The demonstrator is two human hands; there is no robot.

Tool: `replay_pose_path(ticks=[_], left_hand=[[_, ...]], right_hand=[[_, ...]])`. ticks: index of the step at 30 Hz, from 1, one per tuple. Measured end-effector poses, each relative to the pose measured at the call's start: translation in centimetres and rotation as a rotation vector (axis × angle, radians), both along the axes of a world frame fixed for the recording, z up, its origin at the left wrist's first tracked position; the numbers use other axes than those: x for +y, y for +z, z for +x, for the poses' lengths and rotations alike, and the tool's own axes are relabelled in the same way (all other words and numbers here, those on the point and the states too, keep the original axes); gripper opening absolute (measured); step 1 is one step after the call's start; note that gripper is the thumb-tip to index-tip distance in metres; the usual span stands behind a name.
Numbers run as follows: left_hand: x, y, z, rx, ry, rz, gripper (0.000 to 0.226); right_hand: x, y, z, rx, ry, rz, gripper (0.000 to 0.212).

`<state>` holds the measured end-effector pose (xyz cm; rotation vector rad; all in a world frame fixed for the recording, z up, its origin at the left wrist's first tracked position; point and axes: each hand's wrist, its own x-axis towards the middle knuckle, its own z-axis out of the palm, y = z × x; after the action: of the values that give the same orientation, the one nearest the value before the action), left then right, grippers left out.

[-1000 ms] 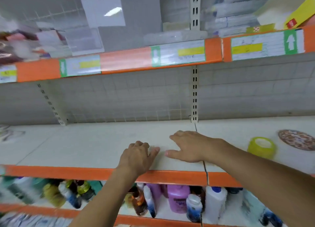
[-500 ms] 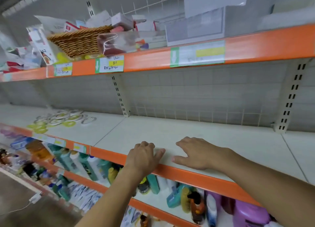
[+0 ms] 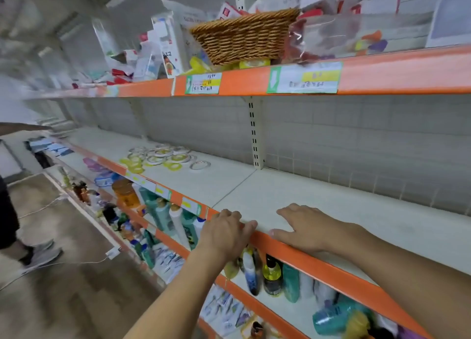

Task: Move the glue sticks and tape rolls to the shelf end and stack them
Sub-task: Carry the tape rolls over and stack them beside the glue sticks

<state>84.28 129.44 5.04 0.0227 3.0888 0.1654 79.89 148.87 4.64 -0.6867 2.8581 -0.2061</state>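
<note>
Currently: nothing being held, tape well off to the left

Both hands are being rested on the shelf point(image 3: 331, 211) front: left hand point(image 3: 224, 233) loosely curled over the orange lip, right hand point(image 3: 303, 228) flat, neither grasping anything. Tape rolls point(image 3: 163, 156) are being left loose farther along; round rolls are likely being risked rolling off if swept carelessly. Glue sticks cannot be made out. A wicker basket point(image 3: 244, 37) is being stored above.

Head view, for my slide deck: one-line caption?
Both hands rest on the shelf edge; tape rolls lie farther left.

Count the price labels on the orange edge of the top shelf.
2 clear ones: a smaller label below the wicker basket, and a wider label to its right. Further left the edge is too blurred to tell.
</note>
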Motion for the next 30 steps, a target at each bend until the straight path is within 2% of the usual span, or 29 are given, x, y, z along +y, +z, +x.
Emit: replay_pose_path(ticks=[6,15,21,30], left_hand=[[-6.0,-1.1,-2.4,0.015,0.132,0.071,0.059],[-15.3,-3.5,-8.8,0.053,0.231,0.089,0.060],[-20.2,-3.3,-14.6,0.025,0.238,0.111,0.051],[-26.6,-4.0,-22.2,0.012,0.219,0.133,0.058]], right_hand=[[-6.4,-0.2,-4.0,0.024,0.087,-0.020,0.078],[-16.2,-1.5,-12.5,0.028,0.192,-0.031,0.075],[-22.3,-2.0,-18.9,-0.001,0.176,-0.025,0.073],[-27.6,-3.1,-26.4,0.002,0.115,0.002,0.071]])
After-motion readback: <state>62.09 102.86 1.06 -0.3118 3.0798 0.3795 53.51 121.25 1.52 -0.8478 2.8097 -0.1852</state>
